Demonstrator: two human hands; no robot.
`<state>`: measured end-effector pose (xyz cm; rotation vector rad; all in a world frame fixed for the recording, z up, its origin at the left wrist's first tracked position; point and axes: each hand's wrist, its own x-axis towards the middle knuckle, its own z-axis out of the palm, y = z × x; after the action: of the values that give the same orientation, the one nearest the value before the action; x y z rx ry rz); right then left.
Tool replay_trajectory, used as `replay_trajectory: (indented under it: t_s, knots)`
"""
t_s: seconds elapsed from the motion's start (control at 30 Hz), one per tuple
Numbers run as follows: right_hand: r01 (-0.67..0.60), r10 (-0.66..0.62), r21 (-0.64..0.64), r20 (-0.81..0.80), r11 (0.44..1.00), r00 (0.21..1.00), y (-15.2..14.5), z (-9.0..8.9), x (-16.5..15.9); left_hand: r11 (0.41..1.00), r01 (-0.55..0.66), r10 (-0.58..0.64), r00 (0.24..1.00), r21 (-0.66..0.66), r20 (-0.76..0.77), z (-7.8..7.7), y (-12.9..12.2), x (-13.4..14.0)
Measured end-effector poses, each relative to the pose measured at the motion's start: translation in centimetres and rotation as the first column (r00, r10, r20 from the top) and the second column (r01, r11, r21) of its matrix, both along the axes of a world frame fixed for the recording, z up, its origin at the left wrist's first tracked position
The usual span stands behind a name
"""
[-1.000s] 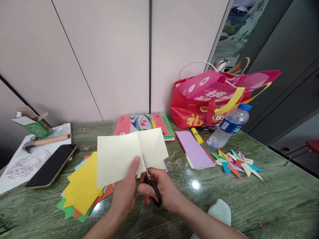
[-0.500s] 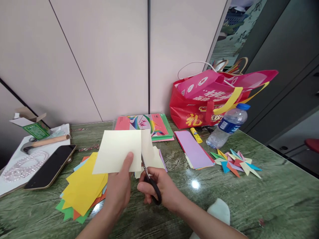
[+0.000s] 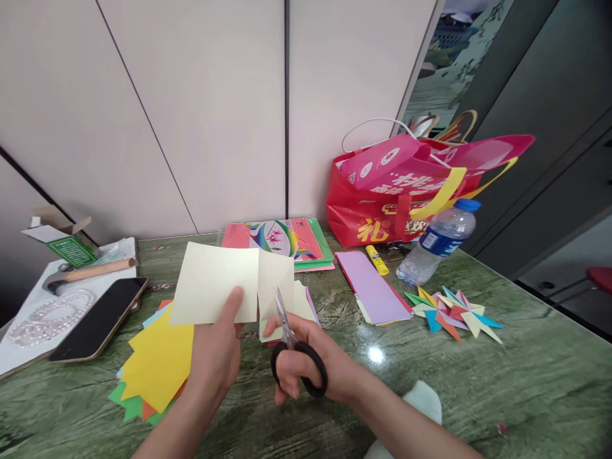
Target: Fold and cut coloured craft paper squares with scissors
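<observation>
My left hand (image 3: 220, 347) grips a pale yellow paper sheet (image 3: 215, 284), thumb on top and fingers hidden underneath. A slit runs along the sheet's right side, and a paper strip (image 3: 276, 277) stands beside it, tilted; whether the two still join at the top I cannot tell. In my right hand (image 3: 310, 360) is a pair of scissors (image 3: 287, 325) with black handles, fingers through the loops. The blades point up, slightly apart, in front of the strip's lower part. Behind lie cut paper pieces (image 3: 301, 303), partly covered by the strip.
Yellow, orange and green paper squares (image 3: 157, 360) lie at left, near a phone (image 3: 98, 319) and a hammer (image 3: 90, 271). At right are purple paper strips (image 3: 373, 287), a glue stick (image 3: 377, 260), a folded paper star (image 3: 452, 309), a water bottle (image 3: 437, 242) and a red bag (image 3: 377, 204).
My left hand and the sheet have shifted left, widening the slit beside the strip. The scissors have come back out of the cut, and their handles have spread apart.
</observation>
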<state>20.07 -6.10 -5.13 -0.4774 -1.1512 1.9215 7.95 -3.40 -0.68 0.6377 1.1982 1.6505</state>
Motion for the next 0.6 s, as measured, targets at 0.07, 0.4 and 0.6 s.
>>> replay_trajectory:
  t_s: [0.07,0.4,0.6]
  knots:
    - [0.009,-0.009,0.017,-0.005,1.000,1.000,0.1,0.0,0.1,1.000,-0.006,0.007,1.000,0.012,-0.019,0.1,-0.1,0.0]
    - [-0.029,0.027,0.021,0.059,0.999,0.998,0.3,-0.3,0.2,0.993,0.118,-0.115,0.989,-0.024,0.088,0.5,-0.6,-0.1]
    - [-0.023,0.022,0.025,0.061,0.999,0.998,0.2,-0.1,0.0,0.997,0.066,-0.061,0.992,-0.042,0.111,0.3,-1.4,1.1]
